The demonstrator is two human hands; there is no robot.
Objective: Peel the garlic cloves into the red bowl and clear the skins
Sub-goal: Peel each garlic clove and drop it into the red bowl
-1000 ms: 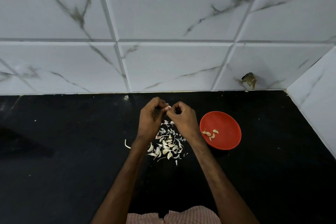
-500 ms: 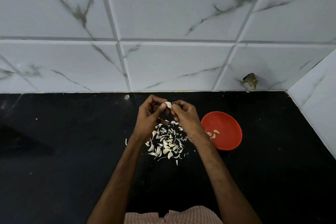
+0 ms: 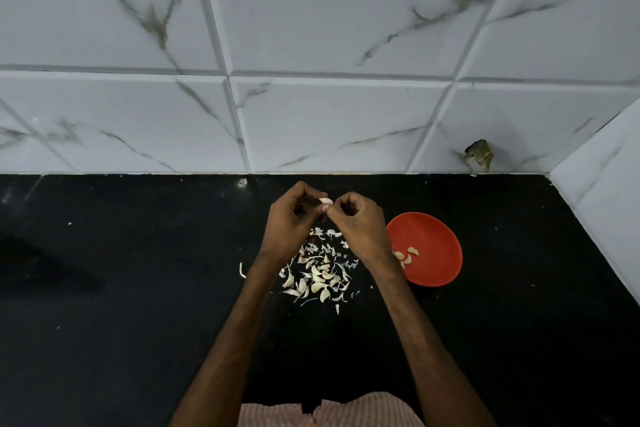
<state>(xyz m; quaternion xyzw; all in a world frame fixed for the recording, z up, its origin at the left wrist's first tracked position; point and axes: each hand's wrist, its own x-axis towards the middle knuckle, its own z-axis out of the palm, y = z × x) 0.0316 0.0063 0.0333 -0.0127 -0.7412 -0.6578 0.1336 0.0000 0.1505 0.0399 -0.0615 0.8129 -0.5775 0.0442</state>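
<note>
You had both hands raised together in the middle of the frame, just above the black counter (image 3: 138,288). Your left hand (image 3: 289,218) was curled, thumb and fingers pinching one garlic clove (image 3: 326,201). Your right hand (image 3: 360,224) met it from the other side, fingertips nipped onto the same clove. So both hands were clamped on that one pale clove, which sat between them, clear of the counter. How much skin was left on it was hard to say; it was too small and half hidden by your fingers.

Directly below your hands lay the pile (image 3: 320,270) of cloves and loose papery skins, scattered between your two wrists. One stray sliver (image 3: 242,270) lay apart, just left of your left wrist.

The red bowl (image 3: 429,232) sat on the counter to the right of centre, just beside your right wrist. A few peeled cloves (image 3: 407,255) rested at its left side.

The marble-look tiled wall (image 3: 311,45) filled the upper half of the frame. A small brownish lump (image 3: 479,156) sat at its base, upper right. Checked cloth (image 3: 329,412) showed at the bottom edge.
</note>
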